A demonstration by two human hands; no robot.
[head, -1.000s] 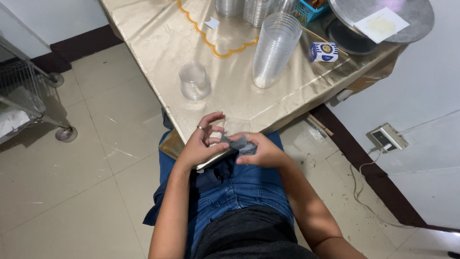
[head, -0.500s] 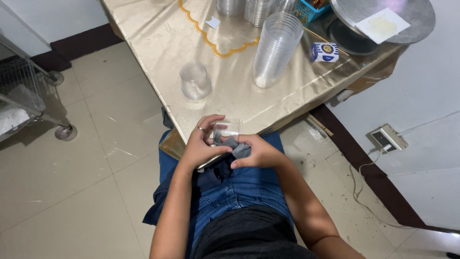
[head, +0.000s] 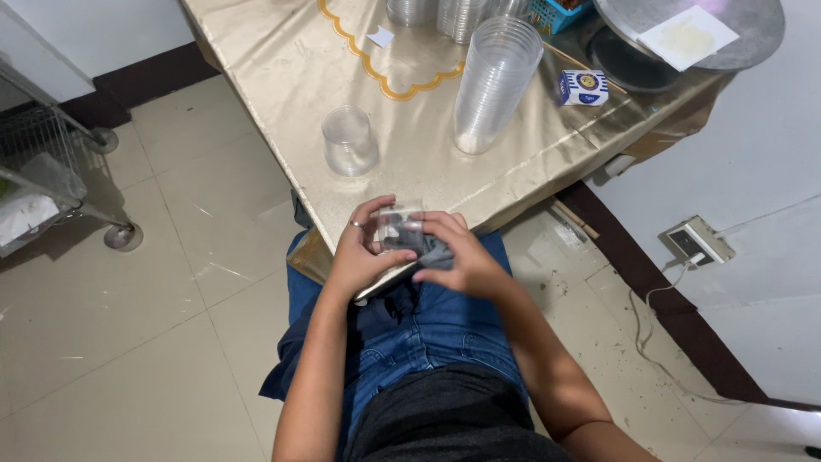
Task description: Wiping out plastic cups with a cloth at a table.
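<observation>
Head view, person seated, both hands over the lap at the near edge of the table [head: 282, 94].

Left hand [head: 359, 252]: fingers curled around a clear plastic cup [head: 395, 224], thumb on the near side, ring on one finger. Right hand [head: 457, 257]: fingers [head: 436, 224] bent over a dark grey cloth [head: 421, 244] and pressing it against the cup. Both hands are grasping; neither is released.

Cup orientation: it lies tilted between the two sets of fingers. Long axis seems to run roughly left to right, but which end is the mouth cannot be told, since fingers and cloth cover most of it. The cloth sits between the right fingertips and the cup wall, partly bunched below the right palm.

Containers beyond the fingers, on the gold tablecloth:
- single clear cup [head: 349, 141], upside down, nothing inside; just past the left fingertips.
- tall stack of clear cups [head: 494, 81], nested, leaning away; well past the right fingers.
- more cup stacks [head: 462, 13] at the far edge, contents not visible.
- small blue and white box [head: 581, 87], right of the tall stack.
- round metal tray [head: 735, 34] bearing a pale paper sheet [head: 688, 36].

Against the frame a second ago: left fingers were spread and raised; now they close on the cup. Hands have drawn nearer the table edge. Table items unchanged.
</observation>
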